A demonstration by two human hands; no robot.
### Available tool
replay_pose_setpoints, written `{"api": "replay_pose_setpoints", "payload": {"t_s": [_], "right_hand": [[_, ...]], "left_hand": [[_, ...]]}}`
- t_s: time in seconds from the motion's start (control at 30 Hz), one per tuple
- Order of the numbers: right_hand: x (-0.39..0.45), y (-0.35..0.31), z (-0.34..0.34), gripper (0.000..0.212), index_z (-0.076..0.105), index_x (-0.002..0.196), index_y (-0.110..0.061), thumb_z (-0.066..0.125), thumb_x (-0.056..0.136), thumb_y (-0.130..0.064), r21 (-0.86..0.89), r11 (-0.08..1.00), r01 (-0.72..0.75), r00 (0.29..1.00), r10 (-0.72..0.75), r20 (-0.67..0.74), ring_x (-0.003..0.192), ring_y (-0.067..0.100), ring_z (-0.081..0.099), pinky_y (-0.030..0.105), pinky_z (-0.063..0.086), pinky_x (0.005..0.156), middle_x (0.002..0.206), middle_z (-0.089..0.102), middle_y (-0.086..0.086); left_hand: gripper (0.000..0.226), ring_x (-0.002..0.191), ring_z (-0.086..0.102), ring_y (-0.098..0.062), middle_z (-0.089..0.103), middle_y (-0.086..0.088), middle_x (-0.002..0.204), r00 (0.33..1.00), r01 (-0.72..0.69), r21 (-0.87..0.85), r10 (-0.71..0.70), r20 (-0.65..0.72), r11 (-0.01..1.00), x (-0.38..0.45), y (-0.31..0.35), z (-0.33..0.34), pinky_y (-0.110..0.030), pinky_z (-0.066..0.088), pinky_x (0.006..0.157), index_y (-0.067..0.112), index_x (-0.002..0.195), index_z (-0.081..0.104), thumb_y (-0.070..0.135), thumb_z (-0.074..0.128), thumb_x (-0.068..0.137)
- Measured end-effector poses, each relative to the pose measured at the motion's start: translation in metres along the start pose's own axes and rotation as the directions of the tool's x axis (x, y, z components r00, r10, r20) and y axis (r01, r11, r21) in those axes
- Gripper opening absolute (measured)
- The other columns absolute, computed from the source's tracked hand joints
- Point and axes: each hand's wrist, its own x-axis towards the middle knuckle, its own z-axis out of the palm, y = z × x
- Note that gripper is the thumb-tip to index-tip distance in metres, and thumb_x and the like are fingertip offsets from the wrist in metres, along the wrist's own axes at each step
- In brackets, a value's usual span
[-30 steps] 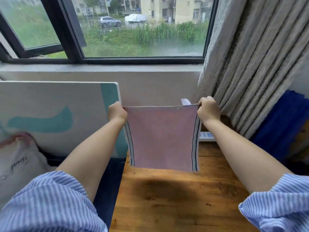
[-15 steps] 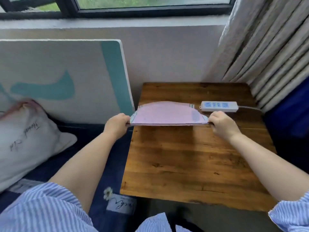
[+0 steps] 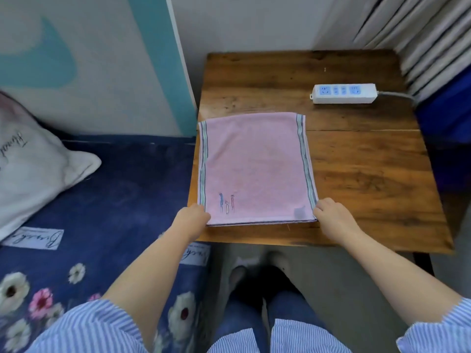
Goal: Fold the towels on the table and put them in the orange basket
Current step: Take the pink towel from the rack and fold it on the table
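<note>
A pink towel (image 3: 254,166) with striped side borders lies flat on the left part of the wooden table (image 3: 369,174), folded double with its layered edge toward me. My left hand (image 3: 192,219) pinches its near left corner. My right hand (image 3: 331,215) pinches its near right corner. Small embroidered figures show near the towel's front left. No orange basket is in view.
A white power strip (image 3: 344,93) with a grey cord lies at the table's back right. A dark blue floral bed cover (image 3: 114,200) with a white pillow (image 3: 33,169) lies left of the table. A white and teal board (image 3: 102,59) leans behind. Curtains (image 3: 420,29) hang at right.
The towel went from hanging in the air before the window to lying flat on the table. Both hands came down and toward me, still holding its corners. The view tilted downward.
</note>
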Motion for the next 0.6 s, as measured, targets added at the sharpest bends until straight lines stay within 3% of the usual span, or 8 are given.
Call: {"api": "replay_pose_setpoints", "payload": {"t_s": [0.07, 0.1, 0.17, 0.23, 0.37, 0.43, 0.5, 0.6], "right_hand": [[-0.002, -0.007, 0.006, 0.04, 0.061, 0.05, -0.005, 0.082, 0.017, 0.005, -0.067, 0.997, -0.032, 0.999, 0.031, -0.005, 0.049, 0.029, 0.058, 0.028, 0.039, 0.035, 0.055, 0.059, 0.011], [-0.002, -0.009, 0.008, 0.033, 0.066, 0.066, -0.003, 0.082, 0.037, 0.001, -0.086, 0.994, -0.063, 0.995, 0.069, 0.073, 0.065, 0.032, 0.061, 0.031, 0.044, 0.047, 0.072, 0.063, 0.014], [-0.003, -0.009, 0.025, 0.028, 0.062, 0.104, -0.006, 0.057, 0.077, -0.005, -0.092, 0.984, -0.151, 0.976, 0.163, 0.142, 0.103, 0.028, 0.052, 0.031, 0.041, 0.074, 0.11, 0.057, 0.011], [-0.008, -0.01, 0.033, 0.034, 0.055, 0.117, -0.01, 0.044, 0.084, -0.007, -0.09, 0.983, -0.16, 0.959, 0.176, 0.223, 0.114, 0.023, 0.044, 0.029, 0.037, 0.082, 0.121, 0.051, 0.006], [-0.011, -0.006, 0.028, 0.031, 0.059, 0.113, -0.012, 0.045, 0.085, -0.012, -0.082, 0.973, -0.217, 0.944, 0.231, 0.238, 0.111, 0.023, 0.047, 0.03, 0.04, 0.083, 0.117, 0.055, 0.003], [-0.008, -0.003, 0.019, 0.016, 0.068, 0.087, -0.005, 0.065, 0.071, -0.006, -0.051, 0.974, -0.222, 0.969, 0.226, 0.1, 0.09, 0.03, 0.059, 0.033, 0.048, 0.07, 0.092, 0.064, 0.011], [0.002, 0.003, 0.013, 0.017, 0.064, 0.056, 0.002, 0.079, 0.048, 0.006, 0.066, 0.974, -0.217, 0.975, 0.22, -0.028, 0.06, 0.035, 0.059, 0.034, 0.048, 0.048, 0.061, 0.062, 0.016], [0.028, 0.008, -0.002, 0.003, 0.066, 0.065, 0.006, 0.068, 0.065, 0.007, 0.158, 0.961, -0.225, 0.971, 0.235, -0.046, 0.069, 0.036, 0.059, 0.038, 0.05, 0.055, 0.07, 0.064, 0.019]], "left_hand": [[0.033, 0.112, 0.046, -0.028, 0.048, -0.012, 0.122, 1.0, -0.026, 0.023, 0.027, -0.008, 0.999, 0.002, 0.004, 0.009, -0.033, 0.042, 0.079, 0.007, 0.117, 0.051, -0.002, 0.043, 0.087], [0.033, 0.113, 0.046, -0.028, 0.048, -0.011, 0.122, 0.999, -0.037, 0.035, 0.037, -0.003, 0.999, 0.002, 0.006, 0.014, -0.034, 0.043, 0.082, 0.007, 0.117, 0.052, -0.002, 0.044, 0.087], [0.033, 0.113, 0.047, -0.027, 0.049, -0.01, 0.122, 0.999, -0.036, 0.048, 0.035, 0.011, 0.998, 0.002, 0.008, 0.024, -0.034, 0.043, 0.085, 0.009, 0.117, 0.054, 0.001, 0.048, 0.086], [0.032, 0.111, 0.048, -0.026, 0.05, -0.008, 0.121, 1.0, -0.017, 0.04, 0.017, 0.017, 0.999, 0.0, 0.009, 0.03, -0.033, 0.043, 0.085, 0.011, 0.117, 0.056, 0.005, 0.05, 0.086], [0.026, 0.103, 0.054, -0.024, 0.057, -0.007, 0.114, 0.995, 0.048, -0.013, -0.047, 0.086, 0.999, 0.002, 0.006, 0.032, -0.03, 0.039, 0.073, 0.012, 0.108, 0.059, 0.008, 0.043, 0.087], [0.03, 0.101, 0.056, -0.023, 0.06, -0.005, 0.111, 0.988, 0.091, -0.006, -0.09, 0.122, 0.996, 0.006, 0.002, 0.025, -0.028, 0.038, 0.067, 0.012, 0.11, 0.058, 0.005, 0.038, 0.088], [0.035, 0.101, 0.057, -0.023, 0.059, -0.004, 0.111, 0.986, 0.12, -0.021, -0.116, 0.12, 0.993, 0.013, -0.004, 0.016, -0.026, 0.042, 0.064, 0.014, 0.117, 0.054, 0.002, 0.037, 0.089], [0.027, 0.1, 0.054, -0.023, 0.058, -0.006, 0.111, 0.975, 0.219, -0.142, -0.22, 0.009, 0.965, 0.028, -0.01, -0.001, -0.027, 0.039, 0.059, 0.011, 0.113, 0.056, 0.014, 0.034, 0.097]]}}
